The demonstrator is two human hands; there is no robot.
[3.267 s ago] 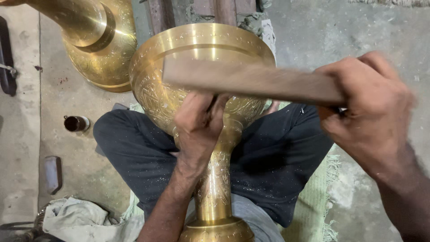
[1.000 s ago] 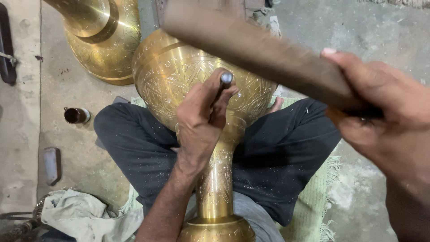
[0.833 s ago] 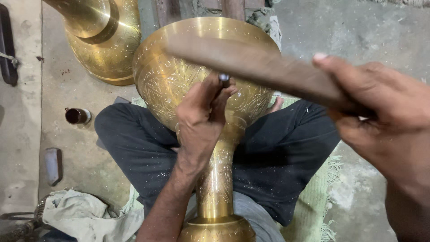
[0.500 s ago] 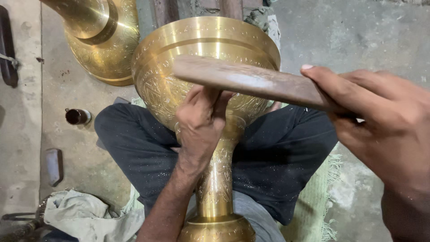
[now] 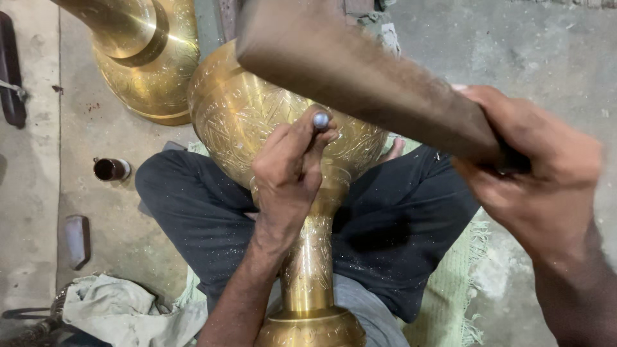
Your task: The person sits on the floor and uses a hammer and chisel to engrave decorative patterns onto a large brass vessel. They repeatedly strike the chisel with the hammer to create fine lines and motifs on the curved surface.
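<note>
My left hand (image 5: 286,173) is clenched around a punch (image 5: 320,120). Its steel head shows above my fingers; its tip, hidden behind them, seems to rest on the engraved vase (image 5: 257,115) lying across my lap. My right hand (image 5: 536,173) grasps a wooden mallet (image 5: 360,77), raised above and to the right of the punch. The mallet's long axis runs from my right hand up-left, crossing over the punch head.

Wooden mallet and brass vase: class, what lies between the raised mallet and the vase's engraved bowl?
In the head view, the steel punch, pinched in the left hand, stands between the wooden mallet in the right hand and the brass vase.
</note>
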